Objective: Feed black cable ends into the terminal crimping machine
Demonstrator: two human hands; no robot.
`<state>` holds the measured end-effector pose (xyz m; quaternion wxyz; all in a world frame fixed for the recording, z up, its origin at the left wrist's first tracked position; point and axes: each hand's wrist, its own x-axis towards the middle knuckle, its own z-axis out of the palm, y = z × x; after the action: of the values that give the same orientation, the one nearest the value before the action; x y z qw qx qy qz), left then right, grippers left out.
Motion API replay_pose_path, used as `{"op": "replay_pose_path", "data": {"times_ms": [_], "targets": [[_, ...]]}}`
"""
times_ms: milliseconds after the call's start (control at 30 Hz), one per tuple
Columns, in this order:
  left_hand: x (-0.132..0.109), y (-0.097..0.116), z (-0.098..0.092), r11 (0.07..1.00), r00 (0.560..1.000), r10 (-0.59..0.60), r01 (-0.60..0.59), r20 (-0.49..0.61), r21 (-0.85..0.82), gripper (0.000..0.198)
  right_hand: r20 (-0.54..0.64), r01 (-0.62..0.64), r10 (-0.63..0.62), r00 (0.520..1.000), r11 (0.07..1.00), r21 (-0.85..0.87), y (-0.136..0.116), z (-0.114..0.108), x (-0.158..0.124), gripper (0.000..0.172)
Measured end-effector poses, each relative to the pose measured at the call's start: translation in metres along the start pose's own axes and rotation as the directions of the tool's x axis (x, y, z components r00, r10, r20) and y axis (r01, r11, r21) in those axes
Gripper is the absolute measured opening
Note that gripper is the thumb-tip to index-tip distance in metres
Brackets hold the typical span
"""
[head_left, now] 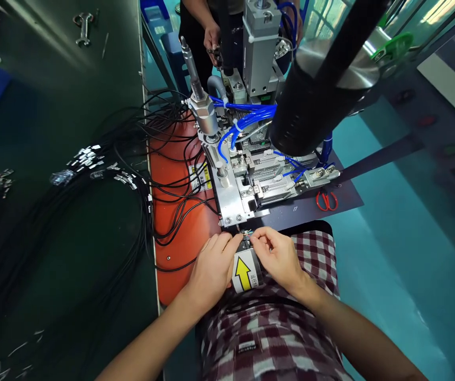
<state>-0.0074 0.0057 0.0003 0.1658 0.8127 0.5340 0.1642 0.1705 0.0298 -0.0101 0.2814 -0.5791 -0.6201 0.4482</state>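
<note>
Both hands meet at the front end of a metal bench machine (227,198). Thin coloured wires (248,233) show between the fingertips, at a small dark fixture (246,244). My right hand (277,259) pinches these wires between thumb and forefinger, its other fingers curled. From the left, a black cable (175,269) runs in under my left hand (215,264). That hand is closed, its thumb pressed down beside the wire ends; its grip is partly hidden. Below the fixture, between the hands, is a white label with a yellow arrow (243,273).
Bundled black cables with bright metal ends (87,157) lie on the dark table (72,264) at left. Red-handled scissors (326,200) lie right of the machine. A black lamp-like cylinder (307,106) hangs above. Wrenches (84,29) lie far left. Across stands another person, one hand (211,39) visible.
</note>
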Motion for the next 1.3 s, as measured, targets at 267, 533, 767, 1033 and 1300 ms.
{"op": "replay_pose_path", "data": {"times_ms": [267,533,767,1033,1300], "targets": [[-0.002,-0.001,0.002,1.000,1.000,-0.006,0.006,-0.009,-0.006,0.035,0.237,-0.187,0.105,0.966,0.916,0.356,0.013,-0.004,0.018,0.024],[-0.001,-0.001,0.000,0.999,1.000,-0.022,0.023,0.012,-0.025,0.037,0.213,-0.227,0.140,0.967,0.853,0.470,0.022,0.004,0.018,0.033],[-0.001,0.001,0.003,0.999,0.999,-0.033,0.033,0.013,0.005,0.038,0.189,-0.245,0.170,0.967,0.820,0.518,0.013,0.015,0.019,0.032],[-0.001,0.003,0.005,0.999,0.998,-0.050,0.049,-0.034,-0.021,0.038,0.290,-0.314,0.167,0.942,0.741,0.594,0.012,0.014,0.022,0.034],[0.001,0.004,0.005,0.998,0.996,-0.031,0.026,-0.078,-0.065,0.036,0.176,-0.169,0.094,0.980,0.861,0.480,0.011,0.011,0.022,0.036]]}}
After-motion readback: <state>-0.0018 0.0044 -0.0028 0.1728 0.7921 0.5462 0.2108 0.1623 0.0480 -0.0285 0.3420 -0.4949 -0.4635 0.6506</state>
